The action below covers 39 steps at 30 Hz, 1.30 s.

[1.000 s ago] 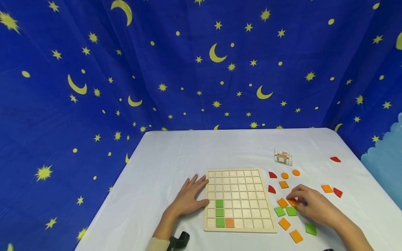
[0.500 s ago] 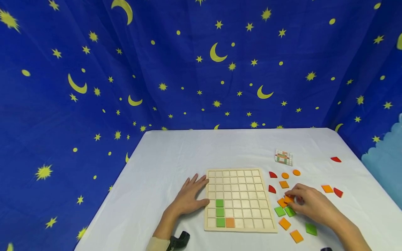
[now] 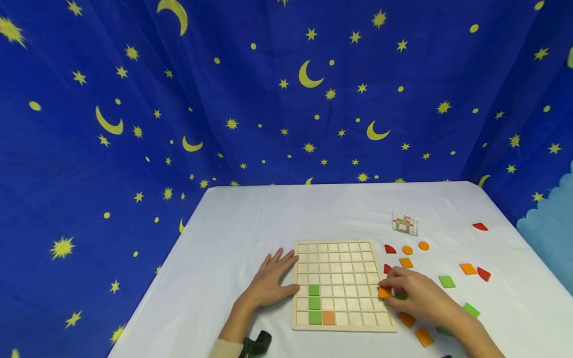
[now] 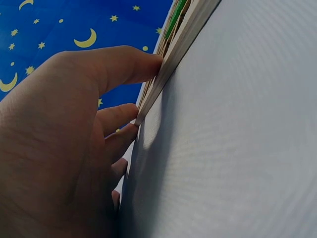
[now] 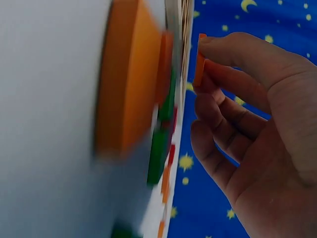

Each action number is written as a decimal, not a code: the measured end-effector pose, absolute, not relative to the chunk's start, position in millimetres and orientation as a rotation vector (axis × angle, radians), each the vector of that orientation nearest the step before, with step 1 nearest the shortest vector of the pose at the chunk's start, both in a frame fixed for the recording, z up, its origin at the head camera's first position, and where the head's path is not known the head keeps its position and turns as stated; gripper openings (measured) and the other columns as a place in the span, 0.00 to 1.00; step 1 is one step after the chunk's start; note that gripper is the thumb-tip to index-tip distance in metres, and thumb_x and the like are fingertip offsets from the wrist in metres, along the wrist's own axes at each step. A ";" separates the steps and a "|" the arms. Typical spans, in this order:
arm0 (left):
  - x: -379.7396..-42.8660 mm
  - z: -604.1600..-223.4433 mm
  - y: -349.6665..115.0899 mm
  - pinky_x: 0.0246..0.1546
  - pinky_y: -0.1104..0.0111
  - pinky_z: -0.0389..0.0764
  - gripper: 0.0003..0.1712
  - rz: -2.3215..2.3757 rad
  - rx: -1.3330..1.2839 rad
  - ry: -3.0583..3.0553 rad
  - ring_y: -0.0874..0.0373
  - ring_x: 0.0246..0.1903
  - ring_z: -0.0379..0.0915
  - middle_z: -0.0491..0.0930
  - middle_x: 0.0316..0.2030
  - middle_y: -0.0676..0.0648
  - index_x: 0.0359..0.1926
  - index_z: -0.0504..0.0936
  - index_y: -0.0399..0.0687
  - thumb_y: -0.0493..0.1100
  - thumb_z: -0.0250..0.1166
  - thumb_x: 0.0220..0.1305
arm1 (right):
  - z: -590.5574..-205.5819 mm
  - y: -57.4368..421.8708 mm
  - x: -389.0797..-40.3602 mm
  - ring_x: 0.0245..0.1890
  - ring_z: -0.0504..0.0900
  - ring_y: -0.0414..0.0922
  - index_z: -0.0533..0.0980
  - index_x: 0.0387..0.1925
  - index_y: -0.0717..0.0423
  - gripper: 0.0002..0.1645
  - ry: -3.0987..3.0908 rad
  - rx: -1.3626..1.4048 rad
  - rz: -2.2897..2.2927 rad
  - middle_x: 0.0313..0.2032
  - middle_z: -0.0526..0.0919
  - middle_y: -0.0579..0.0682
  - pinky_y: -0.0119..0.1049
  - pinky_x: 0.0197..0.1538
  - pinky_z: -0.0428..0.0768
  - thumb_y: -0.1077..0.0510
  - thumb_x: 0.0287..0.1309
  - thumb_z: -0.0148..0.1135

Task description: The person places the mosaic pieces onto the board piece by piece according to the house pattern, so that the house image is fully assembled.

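My right hand (image 3: 418, 296) pinches an orange square tile (image 3: 384, 292) between thumb and fingers, held over the right rim of the wooden grid board (image 3: 333, 258). In the right wrist view the orange tile (image 5: 199, 62) stands edge-on at the fingertips, above the table. My left hand (image 3: 268, 283) lies with fingers spread at the board's left edge, thumb and fingertip touching the rim; the left wrist view shows the thumb (image 4: 133, 64) against it. In the board, a column of green tiles (image 3: 315, 303) has one orange tile (image 3: 329, 317) beside its lowest piece.
Right of the board lie loose orange squares (image 3: 424, 337), green squares (image 3: 446, 282), orange discs (image 3: 423, 245) and red quarter-circles (image 3: 483, 274). A small pattern card (image 3: 405, 224) lies behind them. A starry blue cloth (image 3: 250, 99) hangs behind the white table (image 3: 250, 214).
My right hand has lifted the orange tile from among the loose pieces and carried it left to the board, uncovering two green tiles at the right. The left hand has stayed put.
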<state>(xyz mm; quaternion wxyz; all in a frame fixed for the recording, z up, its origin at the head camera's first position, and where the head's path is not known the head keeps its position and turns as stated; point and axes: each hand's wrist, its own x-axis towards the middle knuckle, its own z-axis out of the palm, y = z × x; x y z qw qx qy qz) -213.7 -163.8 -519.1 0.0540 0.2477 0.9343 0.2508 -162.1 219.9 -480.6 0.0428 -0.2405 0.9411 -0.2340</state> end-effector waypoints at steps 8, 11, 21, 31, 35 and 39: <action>-213.3 -518.7 -163.2 0.70 0.51 0.39 0.43 0.755 0.745 2.842 0.50 0.72 0.40 0.56 0.71 0.53 0.71 0.64 0.54 0.65 0.60 0.58 | -484.2 190.3 -155.6 0.28 0.70 0.31 0.84 0.42 0.44 0.13 2.837 -0.961 -0.793 0.35 0.72 0.30 0.27 0.31 0.71 0.52 0.53 0.70; -211.8 -520.4 -163.4 0.70 0.50 0.39 0.43 0.739 0.742 2.841 0.50 0.72 0.40 0.56 0.71 0.53 0.71 0.64 0.54 0.65 0.59 0.58 | -487.2 178.3 -152.8 0.29 0.70 0.31 0.85 0.41 0.45 0.12 2.828 -1.035 -0.824 0.35 0.72 0.31 0.26 0.31 0.71 0.54 0.52 0.70; -212.7 -520.0 -165.1 0.70 0.52 0.38 0.44 0.736 0.735 2.847 0.51 0.73 0.39 0.55 0.72 0.54 0.72 0.63 0.55 0.66 0.59 0.58 | -490.1 140.2 -150.9 0.26 0.67 0.27 0.85 0.37 0.45 0.11 2.811 -1.264 -0.834 0.32 0.72 0.33 0.22 0.28 0.69 0.53 0.48 0.71; -214.6 -520.2 -165.6 0.70 0.53 0.38 0.44 0.728 0.767 2.854 0.52 0.73 0.38 0.55 0.72 0.54 0.72 0.63 0.55 0.65 0.59 0.58 | -489.8 128.3 -146.9 0.27 0.66 0.27 0.84 0.36 0.42 0.10 2.770 -1.248 -0.757 0.32 0.71 0.32 0.23 0.30 0.70 0.53 0.48 0.72; -214.7 -519.7 -165.0 0.70 0.51 0.39 0.43 0.746 0.786 2.855 0.50 0.72 0.39 0.56 0.72 0.53 0.72 0.63 0.54 0.65 0.59 0.58 | -488.1 129.3 -145.2 0.29 0.66 0.28 0.86 0.38 0.43 0.11 2.787 -1.257 -0.725 0.33 0.70 0.31 0.23 0.30 0.70 0.51 0.49 0.72; -214.7 -520.6 -164.9 0.70 0.52 0.38 0.44 0.737 0.789 2.860 0.51 0.73 0.39 0.55 0.72 0.54 0.72 0.63 0.54 0.66 0.59 0.59 | -487.5 129.6 -143.8 0.30 0.66 0.28 0.86 0.39 0.45 0.13 2.781 -1.243 -0.721 0.34 0.70 0.31 0.23 0.31 0.70 0.50 0.50 0.72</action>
